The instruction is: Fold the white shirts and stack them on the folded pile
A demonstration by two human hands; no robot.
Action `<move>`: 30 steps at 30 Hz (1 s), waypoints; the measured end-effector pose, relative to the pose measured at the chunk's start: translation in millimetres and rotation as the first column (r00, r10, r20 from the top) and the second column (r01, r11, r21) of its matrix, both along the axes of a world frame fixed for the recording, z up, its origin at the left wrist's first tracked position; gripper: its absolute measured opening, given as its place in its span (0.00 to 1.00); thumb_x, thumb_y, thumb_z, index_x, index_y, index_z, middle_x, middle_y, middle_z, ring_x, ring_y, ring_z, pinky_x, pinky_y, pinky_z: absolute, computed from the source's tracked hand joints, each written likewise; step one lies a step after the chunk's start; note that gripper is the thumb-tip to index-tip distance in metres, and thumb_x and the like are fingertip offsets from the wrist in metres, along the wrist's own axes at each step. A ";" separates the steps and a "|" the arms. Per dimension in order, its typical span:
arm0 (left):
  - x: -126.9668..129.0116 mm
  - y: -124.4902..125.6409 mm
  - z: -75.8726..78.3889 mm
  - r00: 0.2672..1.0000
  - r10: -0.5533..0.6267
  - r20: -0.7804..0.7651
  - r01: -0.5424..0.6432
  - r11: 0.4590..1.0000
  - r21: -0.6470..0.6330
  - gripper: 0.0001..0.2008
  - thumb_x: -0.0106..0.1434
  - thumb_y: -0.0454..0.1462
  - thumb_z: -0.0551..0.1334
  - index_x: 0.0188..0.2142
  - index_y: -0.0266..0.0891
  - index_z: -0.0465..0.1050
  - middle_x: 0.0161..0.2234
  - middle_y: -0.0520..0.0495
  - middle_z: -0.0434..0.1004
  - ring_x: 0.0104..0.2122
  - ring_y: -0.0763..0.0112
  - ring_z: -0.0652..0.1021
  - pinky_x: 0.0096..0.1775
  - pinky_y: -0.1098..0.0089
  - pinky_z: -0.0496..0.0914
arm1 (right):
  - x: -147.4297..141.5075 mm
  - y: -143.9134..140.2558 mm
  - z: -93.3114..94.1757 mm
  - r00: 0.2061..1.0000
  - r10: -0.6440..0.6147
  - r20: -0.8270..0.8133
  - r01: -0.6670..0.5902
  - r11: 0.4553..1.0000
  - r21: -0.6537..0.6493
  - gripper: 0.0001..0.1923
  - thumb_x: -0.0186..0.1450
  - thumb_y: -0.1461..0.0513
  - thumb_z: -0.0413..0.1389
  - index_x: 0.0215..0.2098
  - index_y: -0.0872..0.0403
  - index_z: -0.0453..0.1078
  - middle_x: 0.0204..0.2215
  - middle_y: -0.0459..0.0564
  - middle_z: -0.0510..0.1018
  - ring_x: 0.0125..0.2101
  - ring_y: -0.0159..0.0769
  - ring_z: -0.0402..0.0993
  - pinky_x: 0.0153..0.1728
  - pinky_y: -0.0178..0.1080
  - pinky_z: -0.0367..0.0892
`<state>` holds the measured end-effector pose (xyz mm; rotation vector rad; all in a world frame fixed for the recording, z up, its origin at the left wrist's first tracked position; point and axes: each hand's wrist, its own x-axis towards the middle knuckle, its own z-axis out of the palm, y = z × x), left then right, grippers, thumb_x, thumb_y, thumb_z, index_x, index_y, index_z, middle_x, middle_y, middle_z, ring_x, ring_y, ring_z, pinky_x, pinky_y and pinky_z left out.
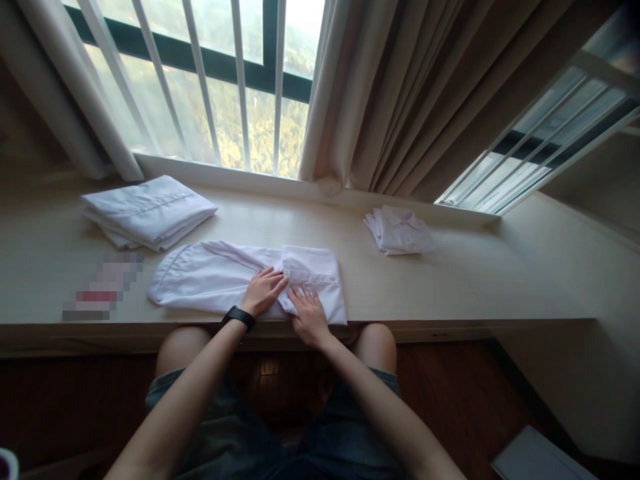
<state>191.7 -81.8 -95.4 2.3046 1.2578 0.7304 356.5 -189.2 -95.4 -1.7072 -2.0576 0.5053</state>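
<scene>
A white garment (200, 277) lies lengthwise along the front of the pale ledge, its right end folded over into a square flap. My left hand (264, 291), with a black band on the wrist, rests on the cloth at the left edge of that flap, fingers stretched out. Flat on the flap's lower part lies my right hand (307, 313), its fingers spread. The two hands are close together, and neither grasps the fabric. Which kind of garment this is, I cannot tell for sure.
The ledge (475, 280) runs below a barred window (215, 100). A folded white cloth stack (150, 210) sits back left, a folded white collared shirt (400, 230) back right. A blurred-out flat item (103, 287) lies left. Beige curtains (390, 100) hang behind. My knees touch the front edge.
</scene>
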 end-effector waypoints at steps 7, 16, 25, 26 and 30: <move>3.0 -24.2 20.1 0.920 0.281 0.273 -0.247 0.957 -0.152 0.22 0.70 0.48 0.50 0.40 0.41 0.80 0.41 0.43 0.82 0.44 0.60 0.79 0.49 0.61 0.71 | 2.6 5.3 -5.2 0.639 -0.448 -0.625 0.533 0.844 -0.060 0.34 0.74 0.47 0.36 0.57 0.61 0.71 0.53 0.61 0.78 0.58 0.45 0.71 0.59 0.44 0.65; 8.9 -21.1 12.9 0.703 0.462 0.541 0.310 0.485 -0.818 0.27 0.64 0.57 0.59 0.39 0.33 0.77 0.39 0.37 0.82 0.37 0.63 0.81 0.41 0.65 0.75 | 2.0 11.2 26.8 0.901 -0.250 -0.354 0.305 0.946 0.109 0.28 0.72 0.53 0.45 0.65 0.56 0.65 0.62 0.58 0.70 0.67 0.47 0.58 0.65 0.50 0.55; 2.9 -25.7 10.8 0.740 0.381 0.554 0.304 0.546 -0.781 0.21 0.53 0.46 0.73 0.39 0.33 0.77 0.25 0.52 0.73 0.19 0.82 0.67 0.20 0.79 0.55 | 11.0 24.9 34.6 0.989 0.077 -0.127 -0.093 0.988 -0.122 0.29 0.62 0.57 0.61 0.61 0.53 0.71 0.65 0.54 0.68 0.66 0.49 0.60 0.66 0.49 0.55; 3.2 -25.8 10.5 0.727 0.403 0.556 0.305 0.536 -0.787 0.19 0.54 0.45 0.73 0.39 0.33 0.77 0.25 0.52 0.74 0.19 0.82 0.68 0.20 0.79 0.57 | 16.8 31.9 40.6 0.988 0.021 -0.155 -0.036 0.995 -0.095 0.23 0.64 0.58 0.59 0.57 0.52 0.74 0.61 0.52 0.73 0.63 0.45 0.66 0.64 0.46 0.59; 3.8 -23.9 7.5 0.674 0.464 0.575 0.344 0.492 -0.800 0.13 0.53 0.38 0.71 0.35 0.34 0.74 0.26 0.53 0.73 0.22 0.80 0.71 0.24 0.79 0.63 | 24.3 68.7 58.5 0.974 -0.223 -0.039 0.223 0.975 -0.002 0.17 0.70 0.60 0.52 0.52 0.54 0.77 0.50 0.52 0.81 0.52 0.41 0.76 0.57 0.40 0.65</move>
